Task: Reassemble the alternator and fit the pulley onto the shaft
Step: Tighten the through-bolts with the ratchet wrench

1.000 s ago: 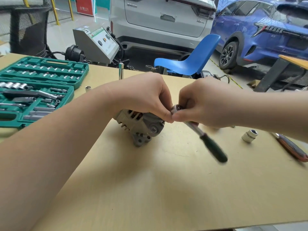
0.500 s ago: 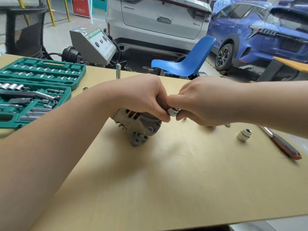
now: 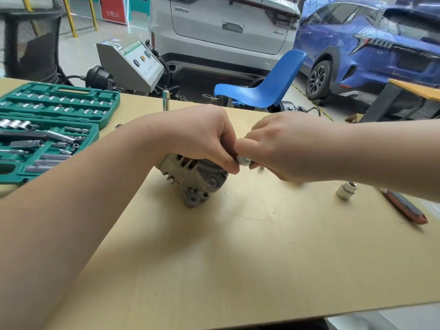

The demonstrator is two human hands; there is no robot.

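Alternator [image 3: 192, 179] housing looked assembled; both hands, left [image 3: 202, 134] and right [image 3: 285, 148], gripped a small silver part [image 3: 244, 160] at its 3 o'clock end; tightening seemingly remained

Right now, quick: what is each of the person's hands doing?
Left hand: fingers curled over the top of the alternator, gripping it.
Right hand: fingers curled, pinching a small silvery metal piece at the alternator's end.

Near half of counter [image 3: 238, 270] bare, open to reach. Socket case [image 3: 47, 129] blocks far left; loose socket [image 3: 346, 190] and red-handled tool [image 3: 404, 208] lie right; alternator [image 3: 192, 179] centre.
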